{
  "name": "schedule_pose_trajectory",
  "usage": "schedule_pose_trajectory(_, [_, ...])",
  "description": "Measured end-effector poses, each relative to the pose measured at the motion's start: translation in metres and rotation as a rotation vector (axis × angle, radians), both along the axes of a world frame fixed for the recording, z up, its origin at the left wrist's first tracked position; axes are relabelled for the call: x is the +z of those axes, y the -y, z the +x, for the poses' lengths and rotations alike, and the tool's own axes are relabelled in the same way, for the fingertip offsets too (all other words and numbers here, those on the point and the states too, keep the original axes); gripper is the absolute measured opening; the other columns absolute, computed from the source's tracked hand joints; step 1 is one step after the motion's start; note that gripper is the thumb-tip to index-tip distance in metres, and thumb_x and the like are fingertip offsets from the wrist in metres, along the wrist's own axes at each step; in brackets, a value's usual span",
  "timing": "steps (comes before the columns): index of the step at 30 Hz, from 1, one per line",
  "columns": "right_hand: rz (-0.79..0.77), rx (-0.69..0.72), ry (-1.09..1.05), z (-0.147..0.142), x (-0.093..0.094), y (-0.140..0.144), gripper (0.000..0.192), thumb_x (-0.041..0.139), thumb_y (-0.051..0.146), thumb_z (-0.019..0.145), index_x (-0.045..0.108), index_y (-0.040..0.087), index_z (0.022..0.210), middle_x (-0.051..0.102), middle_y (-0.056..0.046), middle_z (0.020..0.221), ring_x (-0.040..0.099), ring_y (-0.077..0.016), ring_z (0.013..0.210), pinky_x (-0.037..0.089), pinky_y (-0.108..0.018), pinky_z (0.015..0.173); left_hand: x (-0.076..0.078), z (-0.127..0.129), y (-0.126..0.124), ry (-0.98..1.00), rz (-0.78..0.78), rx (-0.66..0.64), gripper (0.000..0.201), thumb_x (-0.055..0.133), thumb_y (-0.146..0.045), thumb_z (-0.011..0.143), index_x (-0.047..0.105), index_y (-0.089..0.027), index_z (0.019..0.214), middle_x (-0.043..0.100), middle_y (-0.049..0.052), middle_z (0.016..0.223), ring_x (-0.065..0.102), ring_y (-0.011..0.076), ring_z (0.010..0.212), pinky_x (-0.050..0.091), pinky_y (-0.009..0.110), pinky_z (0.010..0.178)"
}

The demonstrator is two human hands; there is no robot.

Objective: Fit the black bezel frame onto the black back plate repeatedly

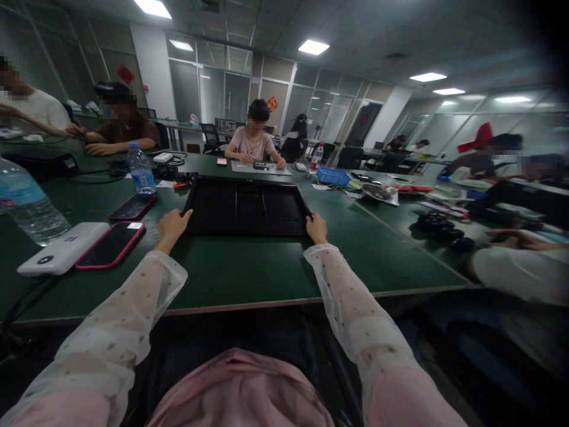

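A shallow black rectangular panel point(213, 207) with a raised rim lies on the green table in front of me; it looks like a screen housing. Two thin upright lines show near its middle. My left hand point(174, 228) grips its left edge, fingers curled at the near corner. On the opposite side, my right hand point(317, 227) is closed round the right edge, thumb on top. The undersides of the panel and some fingertips are hidden.
Left of the panel are a dark phone point(133, 206), a red-cased phone point(111, 245), a white power bank point(64, 248) and water bottles point(141, 169). A blue basket point(333, 177) and metal bowl point(374, 193) stand right. A person point(254, 139) works opposite; a neighbour's arm point(518, 267) is at right.
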State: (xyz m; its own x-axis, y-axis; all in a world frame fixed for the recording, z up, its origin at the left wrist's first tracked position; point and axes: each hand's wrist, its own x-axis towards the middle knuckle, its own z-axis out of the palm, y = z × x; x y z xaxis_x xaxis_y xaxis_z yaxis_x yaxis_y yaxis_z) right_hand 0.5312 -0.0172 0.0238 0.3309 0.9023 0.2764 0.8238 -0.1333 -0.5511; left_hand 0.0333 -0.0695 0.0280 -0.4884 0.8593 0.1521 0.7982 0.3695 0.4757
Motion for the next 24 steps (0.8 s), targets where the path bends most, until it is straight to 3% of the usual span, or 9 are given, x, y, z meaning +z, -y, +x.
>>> schedule_pose_trajectory(24, [0.023, 0.007, -0.007, 0.0015, -0.0009, 0.0010, 0.048, 0.047, 0.027, 0.106, 0.060, 0.013, 0.150, 0.072, -0.021, 0.139, 0.068, -0.0328, 0.128, 0.051, -0.046, 0.110, -0.0035, -0.0028, -0.0003, 0.007, 0.039, -0.005, 0.072, 0.051, -0.072, 0.099, 0.076, -0.016, 0.135, 0.072, 0.026, 0.133, 0.065, 0.0475, 0.126, 0.052, 0.055, 0.101])
